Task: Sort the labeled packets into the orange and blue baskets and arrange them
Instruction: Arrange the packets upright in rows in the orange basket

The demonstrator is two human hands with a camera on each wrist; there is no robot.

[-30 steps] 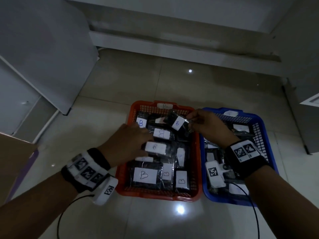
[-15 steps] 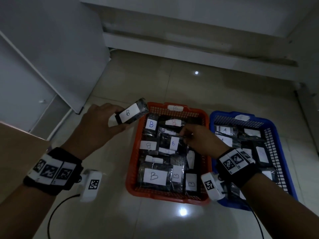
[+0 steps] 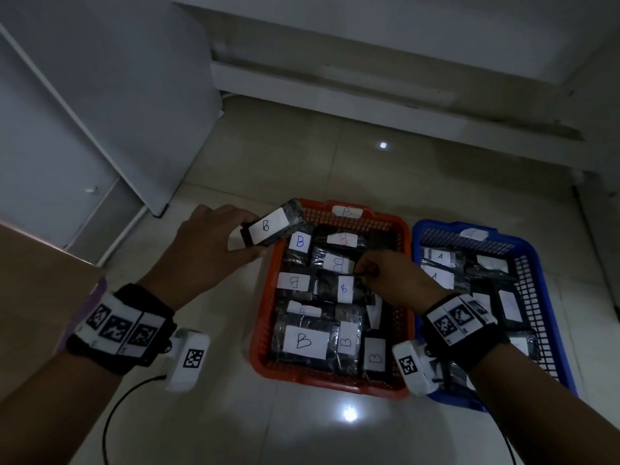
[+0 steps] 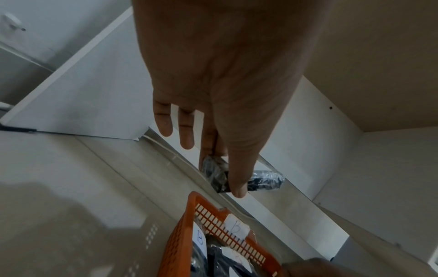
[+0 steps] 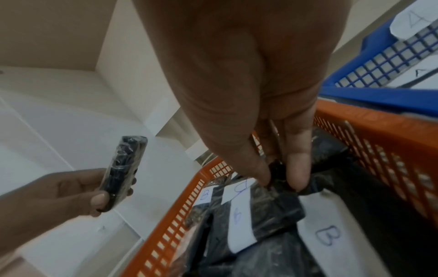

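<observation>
The orange basket (image 3: 399,229) on the floor is full of several black packets with white B labels. Right of it stands the blue basket (image 3: 536,263) with packets labelled A. My left hand (image 3: 214,239) holds a black packet with a B label (image 3: 268,226) in the air over the orange basket's far left corner; the same held packet (image 4: 220,176) sits pinched between thumb and fingers in the left wrist view. My right hand (image 3: 389,273) reaches into the middle of the orange basket (image 5: 180,211), where its fingertips (image 5: 296,176) pinch the corner of a black packet (image 5: 265,202).
A white cabinet (image 3: 100,95) stands at the left, and a white ledge (image 3: 369,78) runs along the back wall. A brown cardboard surface (image 3: 40,286) lies at the near left. A black cable (image 3: 114,424) trails from my left wrist across the tiled floor.
My left hand lifted a B packet out of the orange basket to its far left corner. My right hand came down from the basket's far edge to pinch a packet in its middle.
</observation>
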